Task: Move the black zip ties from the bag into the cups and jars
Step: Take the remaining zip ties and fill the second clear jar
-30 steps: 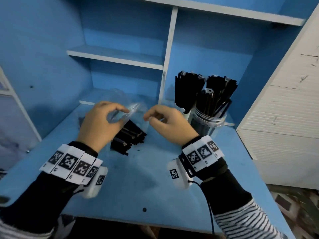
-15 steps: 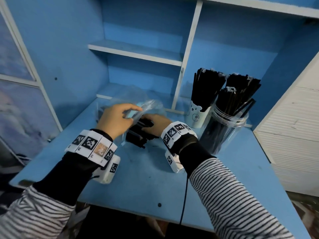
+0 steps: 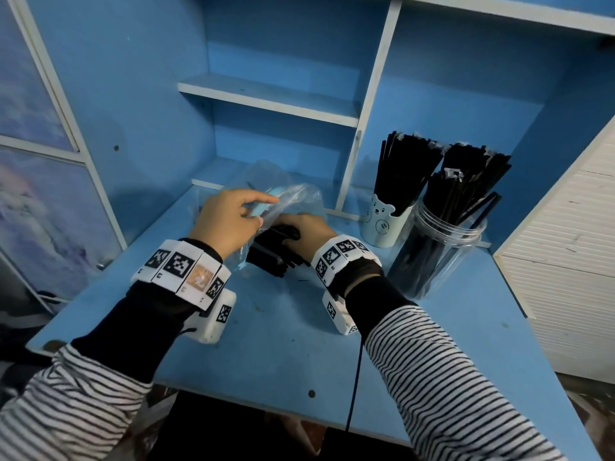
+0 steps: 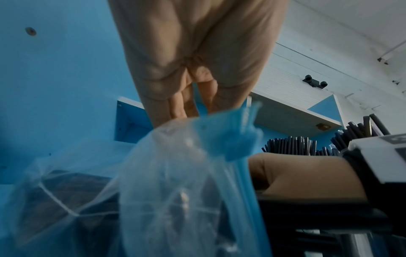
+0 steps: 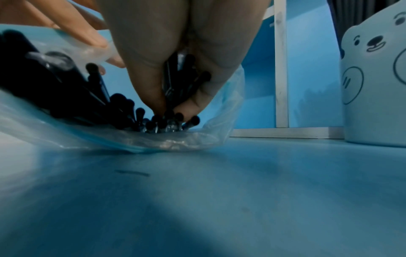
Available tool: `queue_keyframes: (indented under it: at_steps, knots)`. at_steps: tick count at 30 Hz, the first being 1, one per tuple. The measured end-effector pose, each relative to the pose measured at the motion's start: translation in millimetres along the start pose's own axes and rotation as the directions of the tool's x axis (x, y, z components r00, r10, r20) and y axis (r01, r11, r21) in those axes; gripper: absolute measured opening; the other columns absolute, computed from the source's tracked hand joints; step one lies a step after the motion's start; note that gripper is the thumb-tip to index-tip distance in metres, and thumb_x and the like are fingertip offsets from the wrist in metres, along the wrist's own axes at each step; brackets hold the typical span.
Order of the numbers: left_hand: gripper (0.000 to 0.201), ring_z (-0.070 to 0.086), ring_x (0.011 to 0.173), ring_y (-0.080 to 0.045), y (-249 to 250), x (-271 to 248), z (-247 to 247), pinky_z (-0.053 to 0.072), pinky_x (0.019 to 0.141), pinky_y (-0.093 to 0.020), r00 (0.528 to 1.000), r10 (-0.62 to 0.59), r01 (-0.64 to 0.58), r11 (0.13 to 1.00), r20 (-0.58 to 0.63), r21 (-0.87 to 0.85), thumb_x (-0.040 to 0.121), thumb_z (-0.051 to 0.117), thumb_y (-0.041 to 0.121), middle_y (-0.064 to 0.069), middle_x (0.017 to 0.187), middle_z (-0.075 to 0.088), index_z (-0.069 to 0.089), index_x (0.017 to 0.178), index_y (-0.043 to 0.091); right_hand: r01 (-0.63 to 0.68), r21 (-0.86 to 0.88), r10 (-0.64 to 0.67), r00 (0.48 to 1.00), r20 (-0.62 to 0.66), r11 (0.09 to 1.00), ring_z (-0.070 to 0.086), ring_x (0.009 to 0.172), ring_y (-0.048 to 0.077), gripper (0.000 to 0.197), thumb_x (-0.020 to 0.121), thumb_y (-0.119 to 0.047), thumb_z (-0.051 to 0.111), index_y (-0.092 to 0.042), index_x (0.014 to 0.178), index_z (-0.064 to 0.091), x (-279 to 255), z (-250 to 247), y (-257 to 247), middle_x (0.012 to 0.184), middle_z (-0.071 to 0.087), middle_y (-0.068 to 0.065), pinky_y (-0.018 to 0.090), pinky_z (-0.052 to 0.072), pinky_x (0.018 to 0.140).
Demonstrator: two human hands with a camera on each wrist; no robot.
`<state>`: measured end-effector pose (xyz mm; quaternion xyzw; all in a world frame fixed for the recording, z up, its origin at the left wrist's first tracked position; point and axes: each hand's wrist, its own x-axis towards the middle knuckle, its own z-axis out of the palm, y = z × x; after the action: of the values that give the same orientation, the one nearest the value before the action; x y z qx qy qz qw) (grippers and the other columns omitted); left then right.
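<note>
A clear plastic bag (image 3: 293,197) (image 4: 175,173) (image 5: 193,139) lies on the blue desk (image 3: 283,327) with a bundle of black zip ties (image 3: 269,257) (image 5: 123,111) in it. My left hand (image 3: 229,224) (image 4: 193,97) pinches the bag's blue-edged mouth and holds it up. My right hand (image 3: 306,227) (image 5: 175,104) reaches inside, its fingers and thumb curled round a bunch of the ties. To the right stand a pale bear cup (image 3: 382,224) (image 5: 373,87) and a clear jar (image 3: 439,251), both holding upright black ties.
A white shelf divider (image 3: 366,111) stands just behind the bag. A white panelled cabinet (image 3: 562,261) borders the desk on the right. Blue walls and a shelf (image 3: 266,98) close off the back and left.
My right hand has gone from above the bag into its mouth and closed on the ties. The left hand keeps its pinch on the bag. The head view has shifted.
</note>
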<state>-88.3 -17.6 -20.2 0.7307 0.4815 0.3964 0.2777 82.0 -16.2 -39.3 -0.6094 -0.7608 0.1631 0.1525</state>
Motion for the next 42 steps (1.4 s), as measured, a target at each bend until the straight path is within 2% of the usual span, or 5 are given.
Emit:
queue_keyframes:
  at_steps: [13, 20, 26, 36, 42]
  knots:
    - [0.040, 0.050, 0.076, 0.007, -5.9, -9.3, -1.4, 0.035, 0.061, 0.004, 1.000, 0.023, -0.024, 0.998, 0.008, 0.066, 0.085, 0.066, 0.001, 0.014, 0.113, 0.056, 0.067, 0.110, 0.032, 0.006, 0.152, 0.012, 0.993, -0.117, 0.988, 0.059, 0.085, 0.005, 0.032, 0.089, -0.015, 0.064, -0.028, 0.117, 0.069, -30.8, -26.9, 4.9, 0.104, 0.070, -0.004, 0.009, 0.039, 0.076]
    - [0.042, 0.052, 0.119, -0.014, 9.8, -19.5, 9.9, 0.031, 0.099, -0.016, 0.969, 0.240, -0.226, 0.956, -0.060, 0.188, 0.074, 0.070, -0.003, -0.002, 0.126, 0.056, 0.068, 0.109, 0.021, -0.017, 0.137, 0.019, 1.000, -0.013, 0.990, 0.060, 0.060, 0.000, 0.032, 0.087, -0.016, 0.067, -0.032, 0.114, 0.070, -75.2, -62.7, 4.6, 0.068, 0.060, -0.023, -0.001, 0.039, 0.058]
    - [0.066, 0.047, 0.126, -0.013, 34.8, -30.8, 50.9, 0.031, 0.105, -0.018, 0.865, 0.445, -0.483, 0.863, 0.230, 0.150, 0.070, 0.078, 0.010, 0.003, 0.136, 0.052, 0.054, 0.131, 0.021, 0.019, 0.050, -0.021, 0.999, 0.032, 0.999, 0.063, 0.060, 0.005, 0.032, 0.085, -0.011, 0.065, -0.028, 0.111, 0.073, -111.7, -86.0, -6.0, 0.073, 0.066, -0.009, 0.003, 0.043, 0.061]
    - [0.026, 0.052, 0.059, -0.009, 67.9, -13.1, 87.6, 0.036, 0.054, -0.026, 0.915, 0.339, -0.369, 0.923, 0.220, 0.108, 0.085, 0.067, 0.034, 0.008, 0.060, 0.053, 0.048, 0.069, 0.026, 0.027, 0.062, -0.013, 0.977, -0.214, 0.998, 0.061, 0.070, -0.006, 0.041, 0.086, -0.031, 0.068, -0.036, 0.126, 0.061, -159.4, -137.1, -8.2, 0.089, 0.067, -0.016, 0.008, 0.046, 0.070]
    - [0.034, 0.056, 0.055, -0.012, 90.2, -27.4, 103.9, 0.046, 0.060, -0.024, 0.951, 0.180, -0.125, 0.967, 0.252, -0.222, 0.088, 0.065, 0.042, 0.005, 0.056, 0.056, 0.053, 0.068, 0.017, 0.180, -0.002, -0.146, 0.793, -0.591, 0.984, 0.054, 0.106, 0.000, 0.054, 0.092, -0.035, 0.061, -0.024, 0.142, 0.044, -151.3, -141.9, -10.3, 0.120, 0.059, -0.005, 0.025, 0.047, 0.096]
